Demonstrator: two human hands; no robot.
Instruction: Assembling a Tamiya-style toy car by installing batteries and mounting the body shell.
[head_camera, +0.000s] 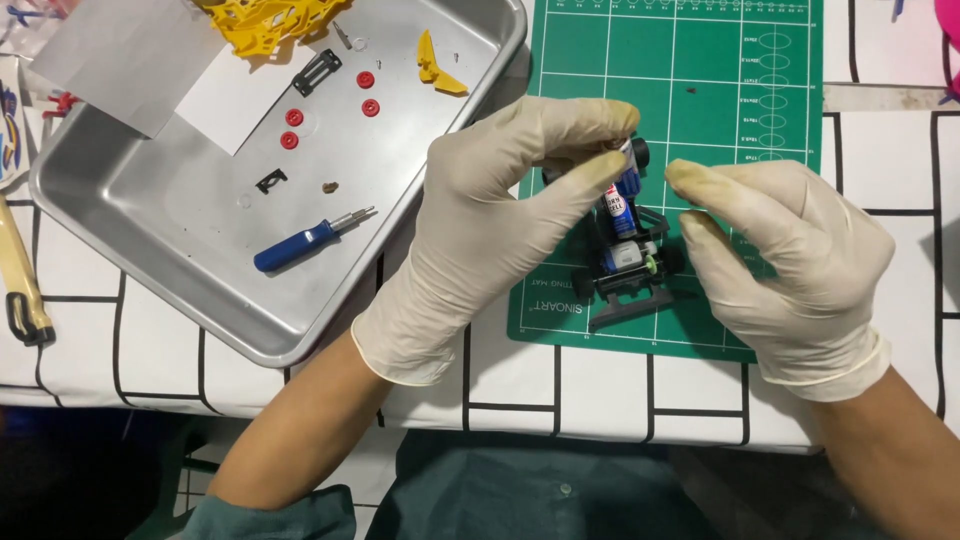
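At frame centre, the left hand (490, 215) pinches a battery (618, 205) into the toy car (628, 262); the right hand (790, 255), fingers loosely apart, steadies it.

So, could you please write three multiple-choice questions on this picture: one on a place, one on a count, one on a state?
1. Where does the blue-handled screwdriver lie?
A. on the green cutting mat
B. in the metal tray
C. in the right hand

2. How many small red wheels lie in the metal tray?
A. two
B. four
C. six

3. What is the state of the toy car chassis?
A. bare, with batteries showing
B. covered by its yellow body
C. lying inside the tray

Answers:
1 B: it rests on the tray's floor, away from both hands.
2 B: four red discs can be counted.
3 A: it stands on the green cutting mat with no body on; the left hand touches a battery.
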